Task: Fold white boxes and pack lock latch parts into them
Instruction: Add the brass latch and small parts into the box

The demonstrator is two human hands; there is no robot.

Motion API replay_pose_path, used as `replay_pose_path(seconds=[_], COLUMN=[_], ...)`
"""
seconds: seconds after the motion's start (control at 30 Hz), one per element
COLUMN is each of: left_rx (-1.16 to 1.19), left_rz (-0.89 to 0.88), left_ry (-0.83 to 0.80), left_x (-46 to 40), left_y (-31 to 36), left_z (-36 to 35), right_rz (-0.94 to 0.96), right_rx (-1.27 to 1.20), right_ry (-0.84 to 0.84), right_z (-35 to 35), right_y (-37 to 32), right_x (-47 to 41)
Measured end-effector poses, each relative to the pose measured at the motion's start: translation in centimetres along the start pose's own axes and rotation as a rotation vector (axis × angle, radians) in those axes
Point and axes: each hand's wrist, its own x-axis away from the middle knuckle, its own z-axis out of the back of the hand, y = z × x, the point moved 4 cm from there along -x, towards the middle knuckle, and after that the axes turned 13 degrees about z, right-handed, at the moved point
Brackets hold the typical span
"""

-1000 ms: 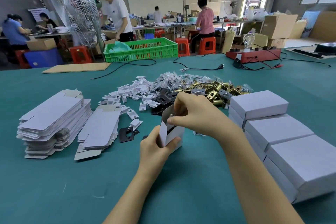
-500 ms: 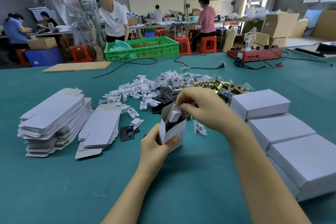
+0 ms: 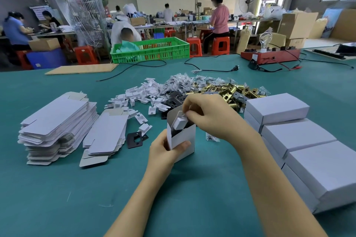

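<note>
Over teal table [image 3: 57, 198], left hand [image 3: 165, 150] holds box [image 3: 183, 138]; right hand [image 3: 210, 115] pinches insert [image 3: 179, 122].

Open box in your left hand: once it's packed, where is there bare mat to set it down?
Free: the wide green mat in front of the flat box blanks, and the strip between both forearms. Crowded: behind the open box, where white inserts, black plates and brass latches lie heaped; finished boxes line the right side.
</note>
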Motion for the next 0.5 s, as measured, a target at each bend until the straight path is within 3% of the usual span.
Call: replay_pose_path(seconds=[0.33,0.5], left_rx=[0.022,0.009], left_rz=[0.019,0.014], left_ry=[0.028,0.018], left_x=[-0.04,-0.01], left_y=[0.03,0.12], left_z=[0.02,-0.05], right_rz=[-0.15,0.006], right_rx=[-0.114,-0.02], right_ry=[0.126,0.201], right_z=[0.38,1.13], right_y=[0.98,0.02], right_x=[0.22,0.06])
